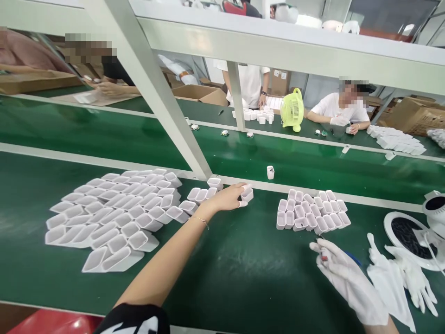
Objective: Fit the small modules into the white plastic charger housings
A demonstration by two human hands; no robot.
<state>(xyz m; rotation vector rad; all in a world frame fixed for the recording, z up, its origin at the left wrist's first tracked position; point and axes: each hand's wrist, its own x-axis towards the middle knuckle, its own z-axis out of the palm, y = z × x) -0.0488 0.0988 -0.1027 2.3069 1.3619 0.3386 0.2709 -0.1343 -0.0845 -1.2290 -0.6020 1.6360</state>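
My left hand (227,197), with white finger cots, reaches forward over the green bench and grips a small white plastic housing (247,195), open at the top. Left of it stand several like housings, with a large cluster of white housings (118,204) beyond my forearm. A smaller block of white housings (313,208) is packed in rows between my two hands. My right hand (342,273), in a white glove, is closed near the front of that block. A slim tool with a small red part (324,258) shows at its fingers; its kind is mostly hidden.
Spare white gloves (399,278) and a round white fan (410,239) lie to the right. A slanted metal post (167,97) rises behind the left group. Beyond the bench edge, a green conveyor (236,160) bears one housing (270,172). Several people work on the far side near a yellow-green fan (292,111).
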